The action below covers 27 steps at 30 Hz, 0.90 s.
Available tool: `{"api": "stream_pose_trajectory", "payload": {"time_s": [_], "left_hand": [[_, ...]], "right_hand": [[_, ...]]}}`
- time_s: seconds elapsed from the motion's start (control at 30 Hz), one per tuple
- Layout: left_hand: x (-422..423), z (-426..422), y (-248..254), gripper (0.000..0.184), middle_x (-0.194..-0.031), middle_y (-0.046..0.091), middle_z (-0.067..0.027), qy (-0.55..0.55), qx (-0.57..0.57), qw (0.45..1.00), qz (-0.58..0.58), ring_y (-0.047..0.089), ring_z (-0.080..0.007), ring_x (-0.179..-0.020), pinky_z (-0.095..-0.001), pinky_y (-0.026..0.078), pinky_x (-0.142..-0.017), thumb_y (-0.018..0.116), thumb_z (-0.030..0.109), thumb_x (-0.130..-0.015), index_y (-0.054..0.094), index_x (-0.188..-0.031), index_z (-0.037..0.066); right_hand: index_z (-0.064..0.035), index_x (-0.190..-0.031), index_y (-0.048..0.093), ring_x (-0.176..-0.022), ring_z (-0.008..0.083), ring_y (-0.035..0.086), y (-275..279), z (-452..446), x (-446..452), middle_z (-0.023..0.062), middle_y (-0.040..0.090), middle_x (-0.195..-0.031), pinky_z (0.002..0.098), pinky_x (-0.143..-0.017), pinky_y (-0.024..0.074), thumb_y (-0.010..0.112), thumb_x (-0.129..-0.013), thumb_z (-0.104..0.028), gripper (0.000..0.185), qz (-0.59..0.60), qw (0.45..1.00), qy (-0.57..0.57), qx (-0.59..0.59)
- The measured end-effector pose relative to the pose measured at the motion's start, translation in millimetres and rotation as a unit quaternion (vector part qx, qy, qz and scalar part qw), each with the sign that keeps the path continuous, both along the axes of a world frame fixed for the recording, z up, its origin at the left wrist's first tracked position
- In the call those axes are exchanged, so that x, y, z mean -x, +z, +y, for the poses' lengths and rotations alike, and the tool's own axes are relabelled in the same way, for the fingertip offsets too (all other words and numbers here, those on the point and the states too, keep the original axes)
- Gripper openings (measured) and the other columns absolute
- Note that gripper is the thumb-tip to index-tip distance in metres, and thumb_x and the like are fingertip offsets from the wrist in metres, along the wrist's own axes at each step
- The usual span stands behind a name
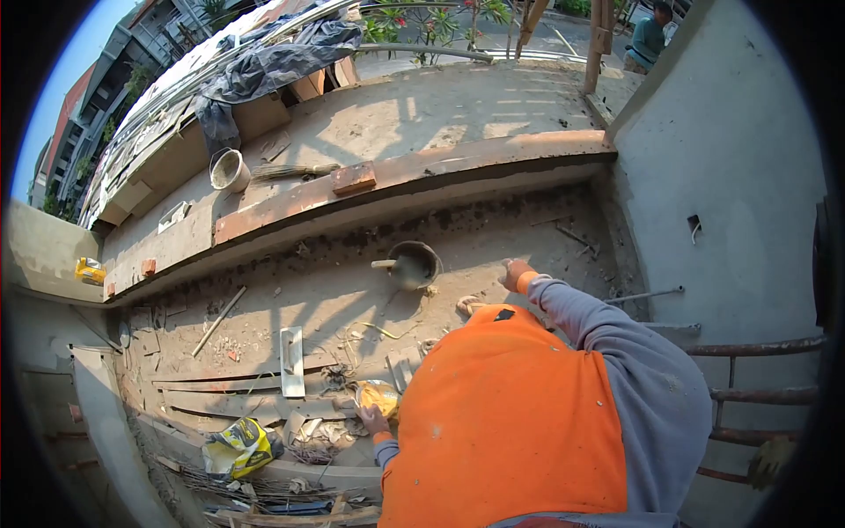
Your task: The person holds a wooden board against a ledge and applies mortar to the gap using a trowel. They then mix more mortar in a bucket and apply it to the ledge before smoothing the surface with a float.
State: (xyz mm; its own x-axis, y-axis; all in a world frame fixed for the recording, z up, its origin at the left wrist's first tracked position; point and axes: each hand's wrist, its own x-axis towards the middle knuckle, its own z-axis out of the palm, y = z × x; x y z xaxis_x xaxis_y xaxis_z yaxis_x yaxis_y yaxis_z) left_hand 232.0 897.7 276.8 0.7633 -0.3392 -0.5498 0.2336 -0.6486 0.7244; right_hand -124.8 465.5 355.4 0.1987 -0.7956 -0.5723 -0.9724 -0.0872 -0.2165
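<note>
Low at the left, my left hand (373,417) grips the edge of a crumpled yellow bag (380,396) on the debris. My right hand (516,274) is held out ahead, its fingers curled closed and no object showing in them. Between my hands and the ledge stands a dark bucket (417,266) with a pale handle sticking out to the left; its contents are blurred. A flat trowel-like float (292,363) with a grip lies on wooden boards left of the yellow bag. My orange-clad torso covers much of the lower right.
A yellow-and-black sack (242,447) lies at lower left. Along the raised ledge (493,154) are a brick (354,179), a stick broom (295,172) and a white bucket (230,171). Metal bars (757,396) lean on the right. A person (649,40) is in the far right background.
</note>
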Motion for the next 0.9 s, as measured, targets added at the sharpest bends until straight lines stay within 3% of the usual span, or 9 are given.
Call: {"api": "stream_pose_trajectory", "payload": {"time_s": [0.1,0.2,0.3,0.4,0.57,0.6,0.67,0.83,0.9], "left_hand": [[-47,-8,-28,0.062,-0.125,0.052,-0.0203,0.01,0.044,0.998,0.035,0.054,-0.0216,-0.109,-0.0312,0.044,-0.091,0.062,0.024,-0.085,0.037,-0.133,-0.006],[-58,-14,-37,0.056,-0.099,0.055,-0.0103,0.029,0.151,0.985,-0.075,0.054,-0.0166,-0.079,-0.0291,0.048,-0.069,0.059,0.018,-0.085,0.038,-0.132,-0.004],[-57,26,-56,0.056,-0.122,0.054,-0.0207,0.014,0.074,0.997,0.033,0.055,-0.0237,-0.108,-0.032,0.044,-0.091,0.059,0.017,-0.088,0.036,-0.134,-0.006],[-28,65,-40,0.056,-0.098,0.062,-0.0149,0.017,-0.014,0.999,0.026,0.059,-0.0205,-0.082,-0.0315,0.048,-0.074,0.059,0.018,-0.087,0.037,-0.132,-0.007],[2,178,-106,0.061,-0.073,0.059,-0.0088,0.102,-0.071,0.986,0.112,0.055,-0.0165,-0.056,-0.0301,0.045,-0.05,0.061,0.024,-0.084,0.039,-0.131,-0.008],[18,186,-98,0.061,-0.073,0.059,-0.0088,0.128,-0.075,0.982,0.115,0.055,-0.0165,-0.056,-0.0301,0.045,-0.05,0.061,0.024,-0.084,0.039,-0.131,-0.008],[37,182,-77,0.062,-0.101,0.063,-0.0194,0.017,-0.249,0.965,-0.075,0.061,-0.0263,-0.088,-0.0337,0.049,-0.08,0.062,0.028,-0.082,0.043,-0.131,-0.006],[28,124,-38,0.065,-0.118,0.059,-0.022,0.065,-0.174,0.982,0.016,0.06,-0.0286,-0.101,-0.0358,0.047,-0.087,0.062,0.028,-0.082,0.04,-0.133,-0.005],[8,111,-83,0.064,-0.118,0.058,-0.0214,0.098,-0.129,0.986,0.027,0.061,-0.0265,-0.099,-0.0347,0.048,-0.084,0.062,0.029,-0.082,0.04,-0.133,-0.004]], "right_hand": [[-0.0022,-0.127,0.05,-0.117,0.0359,0.052,4,7,4,0.0245,0.054,-0.124,0.0399,-0.096,0.044,0.063,-0.081,-0.032,0.057,-0.04,0.998,0.001,-0.038],[-0.0026,-0.129,0.049,-0.118,0.0357,0.051,1,13,10,0.0229,0.053,-0.127,0.0394,-0.098,0.0423,0.064,-0.081,-0.031,0.058,-0.05,0.998,-0.012,-0.03],[-0.0016,-0.128,0.051,-0.118,0.0359,0.051,-3,23,16,0.0227,0.054,-0.127,0.0387,-0.1,0.0412,0.065,-0.08,-0.031,0.058,-0.062,0.995,-0.068,-0.035],[-0.0022,-0.128,0.052,-0.119,0.0341,0.051,-86,18,41,0.0215,0.053,-0.128,0.0373,-0.101,0.0407,0.065,-0.081,-0.031,0.057,-0.033,0.999,-0.03,-0.022],[-0.0036,-0.128,0.053,-0.118,0.0337,0.053,-40,17,14,0.0213,0.056,-0.125,0.0364,-0.099,0.0419,0.065,-0.081,-0.031,0.055,-0.005,0.999,-0.006,-0.044],[-0.0039,-0.127,0.053,-0.117,0.0337,0.053,-39,14,9,0.0214,0.057,-0.123,0.0364,-0.098,0.0427,0.065,-0.081,-0.031,0.054,-0.002,0.999,-0.014,-0.04],[-0.0044,-0.125,0.055,-0.115,0.0339,0.055,-38,7,1,0.0214,0.058,-0.121,0.0365,-0.096,0.0438,0.066,-0.081,-0.031,0.053,-0.022,0.999,0.001,-0.048],[-0.0051,-0.121,0.057,-0.109,0.0342,0.058,-34,-9,-13,0.0204,0.061,-0.116,0.0371,-0.092,0.0465,0.066,-0.08,-0.032,0.05,-0.058,0.997,0.056,-0.01],[-0.0048,-0.121,0.057,-0.109,0.034,0.058,-22,-11,-15,0.0199,0.062,-0.115,0.037,-0.091,0.0466,0.067,-0.08,-0.033,0.05,-0.06,0.995,0.075,0.007]]}}
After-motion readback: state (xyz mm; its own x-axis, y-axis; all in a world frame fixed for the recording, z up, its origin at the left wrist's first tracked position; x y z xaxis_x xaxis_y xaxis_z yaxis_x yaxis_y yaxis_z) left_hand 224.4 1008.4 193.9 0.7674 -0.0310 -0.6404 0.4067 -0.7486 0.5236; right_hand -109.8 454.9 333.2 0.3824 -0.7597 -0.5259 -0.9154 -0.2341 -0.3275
